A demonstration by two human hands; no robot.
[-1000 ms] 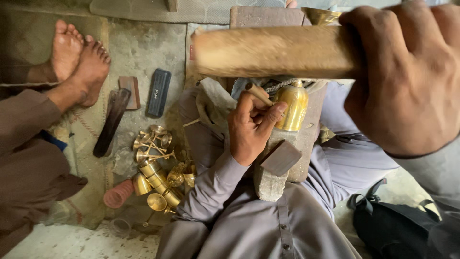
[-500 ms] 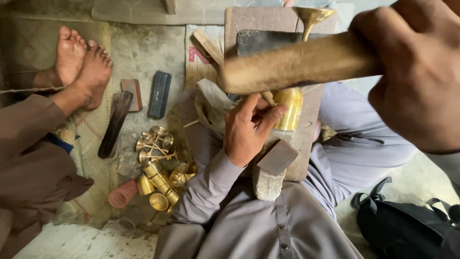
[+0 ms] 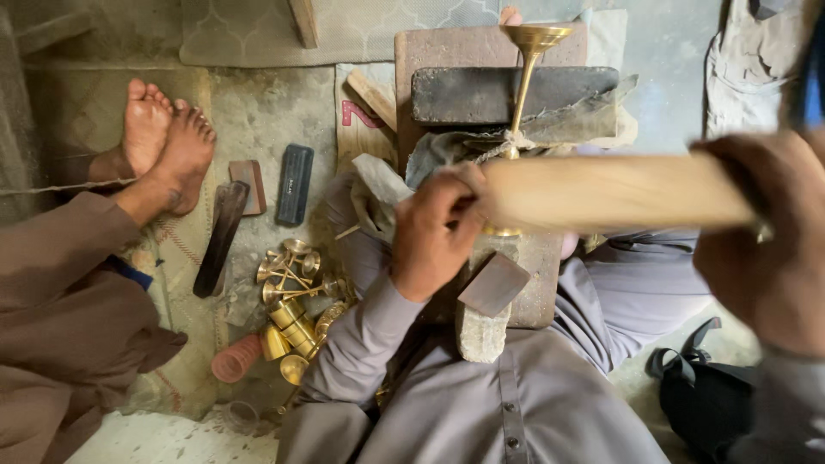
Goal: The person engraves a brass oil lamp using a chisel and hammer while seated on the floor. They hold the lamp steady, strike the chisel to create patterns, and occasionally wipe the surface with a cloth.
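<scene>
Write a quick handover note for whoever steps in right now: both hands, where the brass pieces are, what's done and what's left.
Left hand: closed around the lower part of the brass goblet piece, holding it on the stone block in the lap.
Right hand: gripping the wooden mallet, held level over the piece.
Pile of brass parts lies on the floor to the left, beside the other person's bare feet.
Done: the piece is propped against the dark block.
Left: the work on it looks unfinished; I can't tell how far along it is.

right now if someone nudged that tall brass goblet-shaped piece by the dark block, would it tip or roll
The brass stemmed piece looks top-heavy, with a wide cup on a thin stem, so probably tippy if freed. Its round form would likely roll in an arc. It seems rigid metal. The left hand steadies its base.
</scene>
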